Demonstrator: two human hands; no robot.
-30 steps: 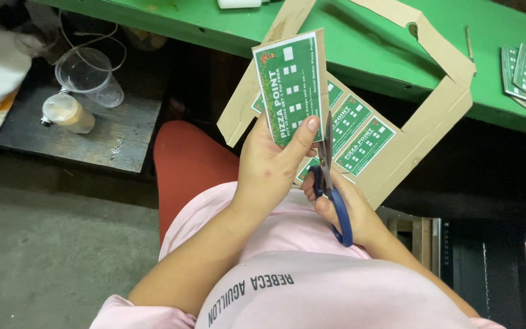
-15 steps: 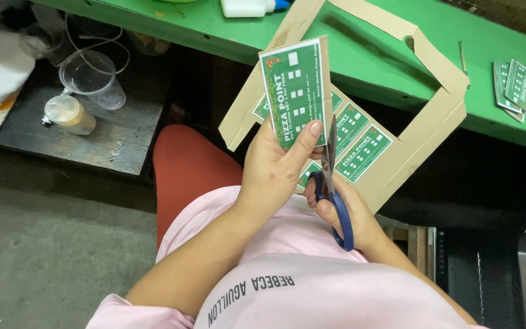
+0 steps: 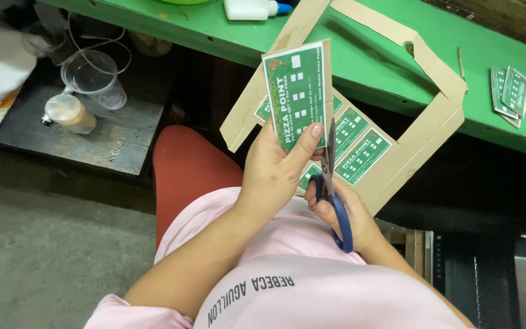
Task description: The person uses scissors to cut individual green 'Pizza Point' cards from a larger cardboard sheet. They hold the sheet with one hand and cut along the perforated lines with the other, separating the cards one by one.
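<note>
The green card (image 3: 296, 97), pinched in the left hand (image 3: 275, 176), is being trimmed by blue scissors (image 3: 331, 183) gripped in the right hand (image 3: 348, 216) just beside it, so the next snip needs a steady, straight line.

Our left hand (image 3: 272, 173) pinches a green printed card (image 3: 296, 97) upright, thumb on its lower right corner; our right hand (image 3: 342, 213) grips blue-handled scissors (image 3: 333, 189), blades touching the card's right edge; behind the card hangs a cut-out cardboard sheet (image 3: 421, 152) bearing more green cards; beyond the sheet runs the green table (image 3: 385, 67), a glue bottle (image 3: 254, 8) above the card, a small stack of cut cards (image 3: 511, 94) far to its right; left of the card sit a clear plastic cup (image 3: 89, 76) and a lidded cup (image 3: 68, 114) on a dark board.
</note>
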